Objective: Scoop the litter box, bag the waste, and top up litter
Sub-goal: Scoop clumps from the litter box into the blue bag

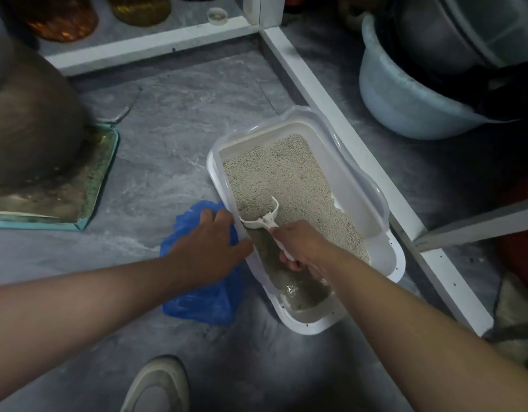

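Note:
A white litter box stands on the grey floor, filled with pale beige litter. My right hand grips the handle of a white scoop, whose head is dug into the litter near the box's left wall. A darker, wet-looking patch of litter lies at the near end of the box. A blue plastic bag lies on the floor just left of the box. My left hand rests on the bag against the box's left rim, fingers curled over the bag's top edge.
A white frame rail runs diagonally along the box's right side. A pale blue basin sits beyond it. A large brown pot on a teal tray stands at the left. My shoe is at the bottom edge.

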A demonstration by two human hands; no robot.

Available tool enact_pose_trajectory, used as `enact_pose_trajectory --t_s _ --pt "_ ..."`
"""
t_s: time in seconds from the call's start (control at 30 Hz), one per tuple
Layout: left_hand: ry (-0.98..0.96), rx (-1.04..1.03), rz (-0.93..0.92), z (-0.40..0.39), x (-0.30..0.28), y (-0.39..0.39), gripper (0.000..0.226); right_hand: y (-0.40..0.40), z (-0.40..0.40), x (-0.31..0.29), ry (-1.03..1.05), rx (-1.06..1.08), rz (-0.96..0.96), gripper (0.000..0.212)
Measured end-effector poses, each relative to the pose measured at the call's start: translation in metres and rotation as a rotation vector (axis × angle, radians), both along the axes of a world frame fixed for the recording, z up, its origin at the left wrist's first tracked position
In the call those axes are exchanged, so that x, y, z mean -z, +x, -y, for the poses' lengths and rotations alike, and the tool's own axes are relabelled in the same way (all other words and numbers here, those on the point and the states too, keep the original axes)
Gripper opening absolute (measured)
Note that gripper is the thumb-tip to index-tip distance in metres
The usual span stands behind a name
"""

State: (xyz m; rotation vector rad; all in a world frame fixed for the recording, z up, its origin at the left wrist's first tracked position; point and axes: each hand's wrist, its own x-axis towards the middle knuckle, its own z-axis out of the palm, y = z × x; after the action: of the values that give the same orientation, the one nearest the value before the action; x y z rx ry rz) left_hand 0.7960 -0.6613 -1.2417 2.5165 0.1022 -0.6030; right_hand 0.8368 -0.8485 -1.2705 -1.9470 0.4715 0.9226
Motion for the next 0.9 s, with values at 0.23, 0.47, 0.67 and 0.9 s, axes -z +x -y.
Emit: enact_pose_trajectory --t_s 0.23,0.47,0.67,0.9 --pt "-0.01 0.033 -0.021 -0.003 -0.002 0.001 0.051 0.015 -0.012 0.007 0.044 0.053 0.006 0.029" --pt "0.035 0.079 -0.014 -0.005 -0.005 0.0 0.041 0.029 -0.028 0.02 0.119 0.125 0.056 0.032" --pt "0.033 0.091 -0.05 -0.006 -0.004 0.003 0.033 0.032 -0.032 0.038 -0.036 -0.052 0.288 0.04" --pt "0.045 0.081 -0.089 -0.006 -0.005 0.005 0.036 0.023 -0.03 0.045 0.193 0.155 0.238 0.036"
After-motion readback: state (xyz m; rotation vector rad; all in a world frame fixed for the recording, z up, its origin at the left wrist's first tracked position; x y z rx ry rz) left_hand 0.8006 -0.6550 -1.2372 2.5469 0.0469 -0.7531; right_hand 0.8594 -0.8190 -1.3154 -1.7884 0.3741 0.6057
